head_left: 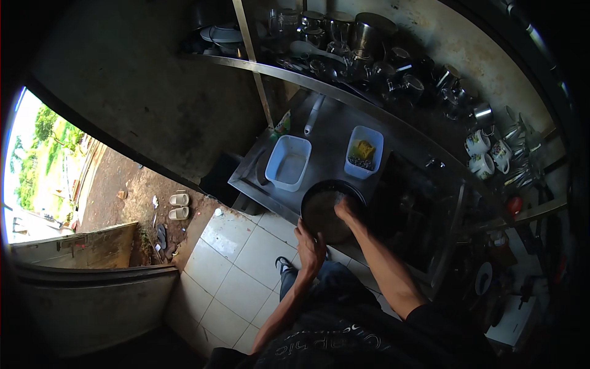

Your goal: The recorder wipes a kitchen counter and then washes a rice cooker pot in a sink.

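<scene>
Held the black pan [315,190] in the left hand [312,247], with the right hand [345,210] inside, fingers too hidden to judge.

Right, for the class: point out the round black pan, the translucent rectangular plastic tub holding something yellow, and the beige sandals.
Round black pan [330,184], head view: far inner wall.
Translucent rectangular plastic tub [367,133], head view: far inner wall.
Beige sandals [179,200], head view: top of the upper one.
</scene>
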{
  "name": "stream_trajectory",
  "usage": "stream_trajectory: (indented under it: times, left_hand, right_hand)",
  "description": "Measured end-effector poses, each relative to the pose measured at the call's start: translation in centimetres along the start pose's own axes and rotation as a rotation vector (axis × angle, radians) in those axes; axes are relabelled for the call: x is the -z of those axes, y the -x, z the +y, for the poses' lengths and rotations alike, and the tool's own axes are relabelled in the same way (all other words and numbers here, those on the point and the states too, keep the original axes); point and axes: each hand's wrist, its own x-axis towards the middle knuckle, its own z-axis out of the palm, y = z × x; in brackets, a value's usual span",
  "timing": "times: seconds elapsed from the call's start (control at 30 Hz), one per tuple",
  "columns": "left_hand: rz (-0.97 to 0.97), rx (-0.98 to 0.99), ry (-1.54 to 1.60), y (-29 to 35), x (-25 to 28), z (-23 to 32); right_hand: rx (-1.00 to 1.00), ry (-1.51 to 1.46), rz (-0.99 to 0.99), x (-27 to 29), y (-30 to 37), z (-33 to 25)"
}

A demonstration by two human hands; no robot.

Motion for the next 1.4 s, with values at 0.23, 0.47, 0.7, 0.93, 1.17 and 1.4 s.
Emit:
stream_trajectory:
  times: [0.23, 0.47, 0.7, 0.93, 1.17, 1.4]
  left_hand:
    - [0.067, -0.063, -0.005, -0.2, -1.5, -0.8]
    - [0.189, -0.134, -0.014, -0.6, -2.0, -0.3]
    - [0.195, -0.107, 0.065, -0.9, -2.9, 0.4]
    - [0.261, -0.092, 0.079, -0.8, -3.5, 0.6]
    - [0.277, -0.142, 0.069, -0.5, -3.8, 0.5]
    - [0.298, -0.16, 0.064, 0.5, -5.0, 0.6]
  right_hand:
    - [0.014, -0.163, -0.131, 0.7, -0.8, 1.3]
    - [0.083, -0.239, -0.575, 5.1, 3.5, -1.1]
    - [0.421, -0.012, 0.011, 1.5, 1.0, 3.2]
    - [-0.11, 0.059, -0.69, 4.9, -0.1, 0.5]
    - [-0.203, -0.299, -0.842, 5.5, 0.1, 1.4]
    - [0.077, 0.152, -0.798, 1.1, -1.4, 2.5]
